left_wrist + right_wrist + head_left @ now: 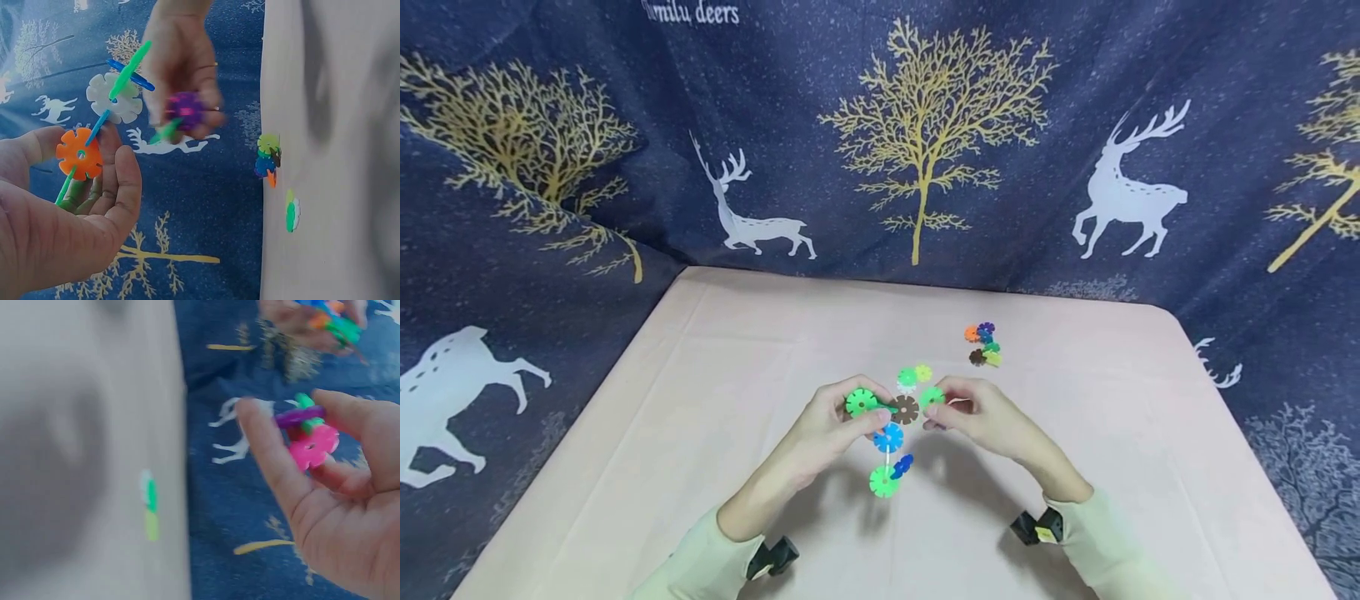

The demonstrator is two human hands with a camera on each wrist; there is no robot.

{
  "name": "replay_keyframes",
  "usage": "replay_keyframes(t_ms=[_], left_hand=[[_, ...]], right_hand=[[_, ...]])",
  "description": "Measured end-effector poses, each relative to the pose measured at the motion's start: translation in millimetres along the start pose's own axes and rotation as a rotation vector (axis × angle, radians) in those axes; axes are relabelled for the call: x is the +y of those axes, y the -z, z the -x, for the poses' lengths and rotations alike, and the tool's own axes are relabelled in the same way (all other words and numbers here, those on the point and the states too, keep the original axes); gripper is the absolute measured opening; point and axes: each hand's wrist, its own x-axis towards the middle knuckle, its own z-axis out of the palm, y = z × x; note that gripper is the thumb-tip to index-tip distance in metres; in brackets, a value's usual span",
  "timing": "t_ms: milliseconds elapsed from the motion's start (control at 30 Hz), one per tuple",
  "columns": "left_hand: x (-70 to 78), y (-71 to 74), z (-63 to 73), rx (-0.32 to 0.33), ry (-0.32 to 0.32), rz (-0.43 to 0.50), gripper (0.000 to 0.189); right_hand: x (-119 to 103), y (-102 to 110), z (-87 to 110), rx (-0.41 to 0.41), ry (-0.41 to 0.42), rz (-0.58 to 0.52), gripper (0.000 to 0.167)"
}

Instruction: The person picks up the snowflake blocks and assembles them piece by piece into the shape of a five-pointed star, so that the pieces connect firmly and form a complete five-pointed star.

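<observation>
My left hand (831, 421) grips a joined chain of notched plastic discs between thumb and fingers. The chain has a brown disc (906, 409), a blue disc (889, 437), and green and dark blue discs at its lower end. In the left wrist view an orange disc (80, 154) sits at the fingers, with a white disc (114, 99) beyond it. To the right, my right hand (977, 408) pinches a small joined cluster: a pink disc (312, 449), a purple disc (299, 417) and a green one. A gap separates the cluster from the chain.
On the pale tablecloth (760, 350), just beyond the hands, lie a green disc (907, 377), a yellow disc (923, 372) and a white one. Farther back right, several coloured discs (985, 337) lie grouped. A dark blue patterned curtain (865, 233) stands behind the table.
</observation>
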Motion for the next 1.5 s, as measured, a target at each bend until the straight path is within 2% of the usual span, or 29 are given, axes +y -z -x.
replay_keyframes(t_ms=[133,233,333,500,633,867,1067,1267,1367,1500], left_hand=[[-0.3,-1.6,0.3,-0.005,-0.002,0.012,0.020],[-0.5,-2.3,0.5,-0.007,-0.002,0.019,0.020],[0.2,-3.4,0.6,-0.009,-0.003,0.021,0.020],[2.7,-5.8,1.0,-0.028,-0.003,0.053,0.022],[2.9,-8.0,0.6,-0.045,-0.019,0.067,0.023],[5.6,-10.9,0.1,-0.059,-0.028,0.099,0.024],[4.8,-12.0,2.6,-0.026,-0.016,0.051,0.023],[6.3,-13.5,3.7,0.034,-0.001,-0.022,0.022],[8.1,-14.0,3.1,0.053,0.011,-0.020,0.022],[9.5,-15.0,1.8,0.050,0.027,-0.008,0.024]], right_hand=[[-11,8,3.8,0.035,0.006,-0.246,0.021],[-19,7,6.0,0.089,0.016,-0.361,0.021],[-28,3,8.7,0.163,0.019,-0.435,0.015],[-40,-7,12.9,0.253,0.045,-0.467,0.011],[-42,-11,11.9,0.279,0.068,-0.441,0.010],[-44,-13,11.3,0.328,0.039,-0.398,0.012],[-47,-17,11.2,0.333,0.011,-0.321,0.017],[-49,-13,14.4,0.386,-0.042,-0.125,0.021],[-49,-9,15.5,0.414,-0.028,-0.062,0.020],[-47,-5,15.2,0.430,-0.007,-0.050,0.016]])
